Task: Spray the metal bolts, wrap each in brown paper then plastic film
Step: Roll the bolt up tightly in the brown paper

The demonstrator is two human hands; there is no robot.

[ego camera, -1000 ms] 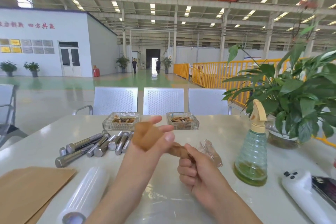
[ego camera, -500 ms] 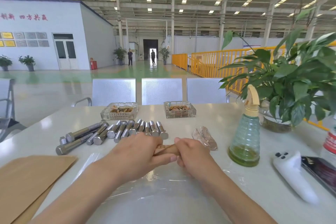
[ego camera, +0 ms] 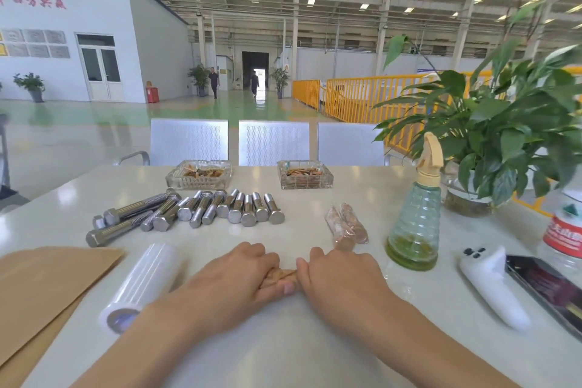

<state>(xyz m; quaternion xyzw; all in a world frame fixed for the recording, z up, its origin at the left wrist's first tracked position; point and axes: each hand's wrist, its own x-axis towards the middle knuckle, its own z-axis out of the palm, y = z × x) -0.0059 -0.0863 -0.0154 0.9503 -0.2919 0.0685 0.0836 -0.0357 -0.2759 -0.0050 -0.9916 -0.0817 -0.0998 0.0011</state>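
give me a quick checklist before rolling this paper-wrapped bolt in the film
1. Both hands on the bolt: ok, left hand and right hand hold the paper-wrapped bolt between them.
2. Paper fully closed around the bolt: cannot tell, the fingers hide most of it.
3. Plastic film under the bolt: cannot tell, too clear to make out on the table.
4. Film roll within reach: ok, it lies just left of the left forearm.
5. Room for the finished piece: ok, bare table beside the two wrapped bolts.
6. Bolts left to do: ok, bare bolts lie in a row behind.
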